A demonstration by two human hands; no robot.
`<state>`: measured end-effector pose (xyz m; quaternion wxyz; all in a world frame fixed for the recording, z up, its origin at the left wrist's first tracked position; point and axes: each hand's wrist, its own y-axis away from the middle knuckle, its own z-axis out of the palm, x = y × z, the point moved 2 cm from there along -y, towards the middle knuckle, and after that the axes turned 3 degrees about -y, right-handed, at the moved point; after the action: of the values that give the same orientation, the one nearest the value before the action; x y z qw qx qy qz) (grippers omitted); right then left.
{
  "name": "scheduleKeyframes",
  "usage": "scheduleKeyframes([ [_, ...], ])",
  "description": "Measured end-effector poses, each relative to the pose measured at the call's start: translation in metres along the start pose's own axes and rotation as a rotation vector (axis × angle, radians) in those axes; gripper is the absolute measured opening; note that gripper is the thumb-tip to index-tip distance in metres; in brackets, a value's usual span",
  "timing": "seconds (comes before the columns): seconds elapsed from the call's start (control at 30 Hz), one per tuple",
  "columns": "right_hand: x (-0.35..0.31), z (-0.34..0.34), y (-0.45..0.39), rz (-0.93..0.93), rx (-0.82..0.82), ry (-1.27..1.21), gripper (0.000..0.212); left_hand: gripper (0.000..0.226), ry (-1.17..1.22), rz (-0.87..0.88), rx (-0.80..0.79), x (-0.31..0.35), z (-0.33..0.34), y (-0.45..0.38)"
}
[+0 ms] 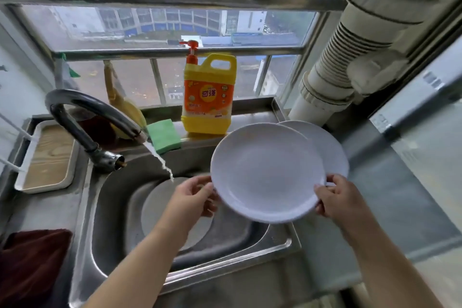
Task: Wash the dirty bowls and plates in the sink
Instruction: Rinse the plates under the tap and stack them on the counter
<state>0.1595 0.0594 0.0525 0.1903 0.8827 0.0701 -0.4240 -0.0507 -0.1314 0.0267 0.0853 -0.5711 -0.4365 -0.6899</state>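
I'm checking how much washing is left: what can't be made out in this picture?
- Second plate, head view: mostly hidden behind the held plate.
- Plate in the sink: partly covered by the left hand and forearm.
- Whether any plate is clean: too blurred to tell.
- Right hand: fingers behind the rim hidden.

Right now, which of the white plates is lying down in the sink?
The plate flat in the sink basin, partly behind the left hand. Both hands hold another plate, and the third plate rests on the counter behind it.
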Motion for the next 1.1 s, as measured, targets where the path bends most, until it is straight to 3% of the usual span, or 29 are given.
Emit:
scheduleKeyframes([
  [0.13, 0.020, -0.022, -0.018, 0.034, 0.156, -0.097, 0.011, 0.014, -0.202, 0.085, 0.029, 0.006, 0.000, -0.018],
  [0.3, 0.033, -0.026, -0.040, 0.099, 0.251, -0.107, 0.015, 0.013, -0.326, 0.051, 0.041, -0.007, -0.004, -0.035],
  [0.53, 0.038, -0.020, -0.055, 0.173, 0.258, -0.079, 0.017, 0.013, -0.376, 0.005, -0.009, -0.022, 0.007, -0.046],
  [0.83, 0.034, -0.021, -0.053, 0.135, 0.236, 0.053, 0.036, 0.013, -0.403, -0.036, -0.035, -0.028, 0.012, -0.054],
  [1.1, 0.042, -0.021, -0.051, 0.256, 0.236, 0.072, 0.052, 0.014, -0.384, -0.049, -0.059, -0.027, 0.023, -0.060],
])
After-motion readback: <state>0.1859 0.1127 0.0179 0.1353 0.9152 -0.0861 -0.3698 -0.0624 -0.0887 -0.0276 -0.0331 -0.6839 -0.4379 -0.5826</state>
